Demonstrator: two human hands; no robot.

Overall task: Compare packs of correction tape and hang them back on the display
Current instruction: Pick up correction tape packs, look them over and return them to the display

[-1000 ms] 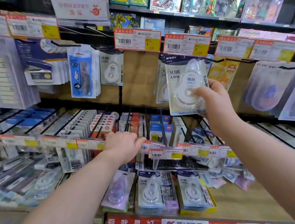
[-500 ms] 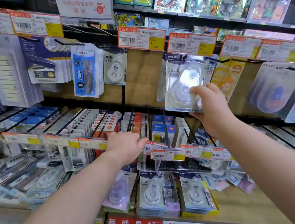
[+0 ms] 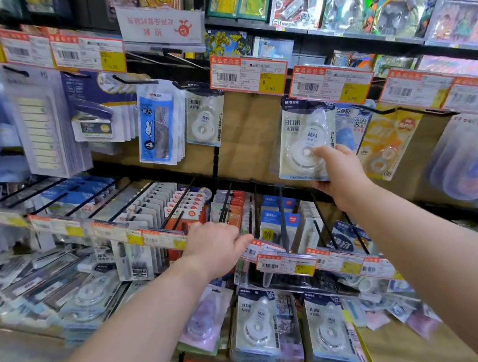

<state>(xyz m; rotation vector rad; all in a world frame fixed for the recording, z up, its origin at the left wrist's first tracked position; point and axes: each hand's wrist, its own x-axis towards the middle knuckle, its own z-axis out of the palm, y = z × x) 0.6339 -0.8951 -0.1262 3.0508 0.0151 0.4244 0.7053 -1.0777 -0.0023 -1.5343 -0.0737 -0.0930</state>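
The right hand point(image 3: 341, 172) pinches the lower right corner of a white correction tape pack point(image 3: 302, 138) between thumb and curled fingers, holding it upright against the upper row of hooks, just under an orange price tag point(image 3: 330, 85) and in front of a blue pack point(image 3: 347, 131). The left hand point(image 3: 214, 245) lies lower down with its fingers bent over the price-tag rail point(image 3: 286, 263) of the middle row – whether it grips anything cannot be told. More correction tape packs point(image 3: 256, 322) sit on the bottom shelf below.
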